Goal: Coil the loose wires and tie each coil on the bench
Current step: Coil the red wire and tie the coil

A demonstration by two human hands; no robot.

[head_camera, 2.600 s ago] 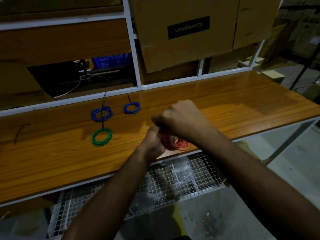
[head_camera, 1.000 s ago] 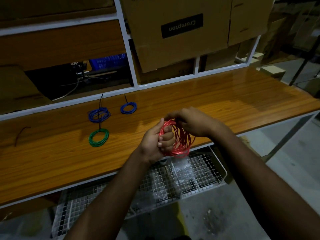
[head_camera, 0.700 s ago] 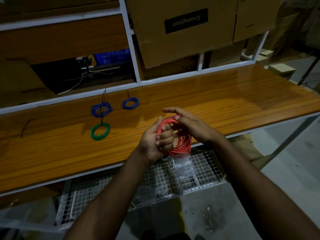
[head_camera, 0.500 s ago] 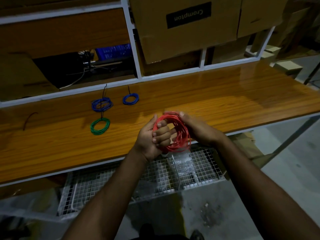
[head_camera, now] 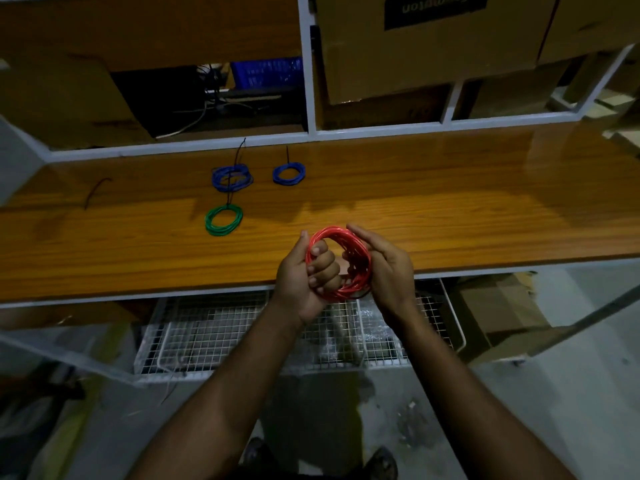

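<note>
A red wire coil (head_camera: 349,252) stands on edge between both hands, over the front edge of the wooden bench (head_camera: 450,209). My left hand (head_camera: 304,275) has its fingers curled through the coil's left side. My right hand (head_camera: 386,268) cups the right side with fingers stretched along the loops. On the bench lie a green coil (head_camera: 223,220), a larger blue coil (head_camera: 232,177) and a smaller blue coil (head_camera: 289,173), each with a black tie sticking out. A loose black tie (head_camera: 96,192) lies far left.
White-framed shelves (head_camera: 308,98) rise behind the bench, with cardboard boxes (head_camera: 433,46) and a blue crate (head_camera: 266,72). A wire-mesh basket (head_camera: 242,334) hangs below the bench's front edge. My feet show on the concrete floor.
The red wire went from a small bunch hidden under my hands to a wide coil held upright. My right hand slid from the coil's top to its right side. The camera tilted down.
</note>
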